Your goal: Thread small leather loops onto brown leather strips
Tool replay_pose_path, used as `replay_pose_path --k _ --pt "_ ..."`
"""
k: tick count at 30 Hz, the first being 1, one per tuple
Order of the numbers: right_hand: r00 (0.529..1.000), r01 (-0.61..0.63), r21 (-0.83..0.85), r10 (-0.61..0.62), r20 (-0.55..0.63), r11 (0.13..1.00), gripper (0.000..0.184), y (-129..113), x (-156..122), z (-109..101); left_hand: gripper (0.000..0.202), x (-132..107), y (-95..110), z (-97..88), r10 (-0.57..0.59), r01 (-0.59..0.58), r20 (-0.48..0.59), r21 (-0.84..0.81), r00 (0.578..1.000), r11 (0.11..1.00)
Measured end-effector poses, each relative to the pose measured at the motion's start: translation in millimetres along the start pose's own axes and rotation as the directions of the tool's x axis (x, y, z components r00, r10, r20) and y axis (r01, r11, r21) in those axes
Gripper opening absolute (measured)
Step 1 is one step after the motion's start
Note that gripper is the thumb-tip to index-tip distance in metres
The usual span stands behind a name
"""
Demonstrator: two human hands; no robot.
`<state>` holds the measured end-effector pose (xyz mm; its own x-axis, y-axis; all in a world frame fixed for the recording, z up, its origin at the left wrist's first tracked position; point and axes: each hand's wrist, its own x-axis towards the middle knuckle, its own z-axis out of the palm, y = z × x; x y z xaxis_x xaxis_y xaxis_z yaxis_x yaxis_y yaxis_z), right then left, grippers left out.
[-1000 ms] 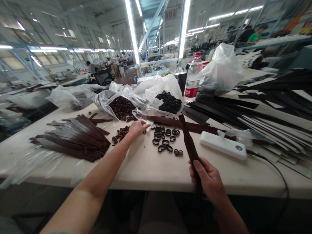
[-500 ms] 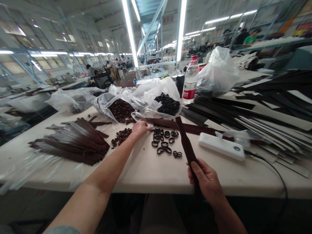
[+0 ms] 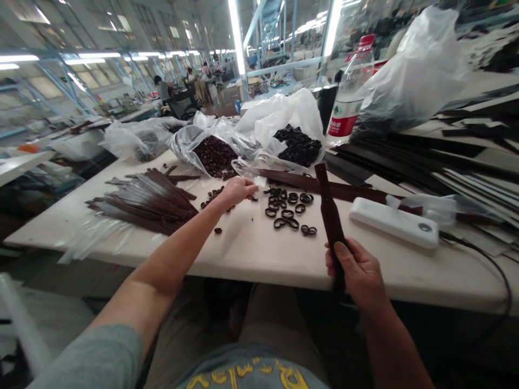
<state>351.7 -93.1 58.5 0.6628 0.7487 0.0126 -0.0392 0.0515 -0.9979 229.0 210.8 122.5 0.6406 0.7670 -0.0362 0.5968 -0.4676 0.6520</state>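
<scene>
My right hand (image 3: 357, 270) is closed around a dark brown leather strap (image 3: 329, 213) that stands upright over the table's front edge. My left hand (image 3: 238, 189) reaches out over the white table (image 3: 251, 248), fingers curled over small brown loops (image 3: 213, 195); whatever it pinches is hidden. To its right lie several black loops (image 3: 288, 208). A stack of brown straps (image 3: 148, 200) lies to the left of that hand.
Open plastic bags hold brown loops (image 3: 217, 154) and black loops (image 3: 298, 146) at the back. A white power bank (image 3: 393, 221) with a cable lies at right, beside black strips (image 3: 430, 162). A water bottle (image 3: 351, 102) stands behind. Other people work at far tables.
The camera has tilted down and moved closer, showing my lap. My left hand stays at the brown loops, and my right hand still holds the strap.
</scene>
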Motion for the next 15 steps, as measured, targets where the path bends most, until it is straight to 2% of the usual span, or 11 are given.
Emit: replay_pose_path --k 2,4,7,9,12,15 --pt "1.000 -0.004 0.009 0.004 -0.012 1.000 0.036 1.4 0.4 -0.8 0.029 -19.3 0.6 -9.8 0.017 -0.016 0.000 -0.202 1.000 0.979" --pt "1.000 -0.012 0.034 0.012 -0.020 0.999 0.035 1.8 1.3 -2.3 0.036 -41.5 1.0 -17.0 0.023 -0.032 -0.027 -0.390 0.999 0.920" --pt "0.999 -0.046 0.046 0.045 0.023 0.998 0.035 -3.3 3.7 -1.8 0.045 -77.9 2.4 -16.1 0.025 -0.028 -0.013 -0.503 1.000 0.864" --pt "0.987 -0.096 0.017 0.093 0.129 0.995 0.039 -11.1 5.9 3.9 0.046 -101.7 3.9 -5.8 0.041 -0.022 0.023 -0.528 0.999 0.849" --pt "0.933 -0.187 -0.023 0.185 0.310 0.982 0.047 -24.0 9.7 22.3 0.042 -131.0 5.9 17.9 0.070 -0.040 0.039 -0.517 0.997 0.855" --pt "0.892 -0.247 -0.027 0.238 0.385 0.969 0.050 -30.4 15.5 45.5 0.034 -149.1 5.6 38.2 0.117 -0.081 0.045 -0.478 0.992 0.875"
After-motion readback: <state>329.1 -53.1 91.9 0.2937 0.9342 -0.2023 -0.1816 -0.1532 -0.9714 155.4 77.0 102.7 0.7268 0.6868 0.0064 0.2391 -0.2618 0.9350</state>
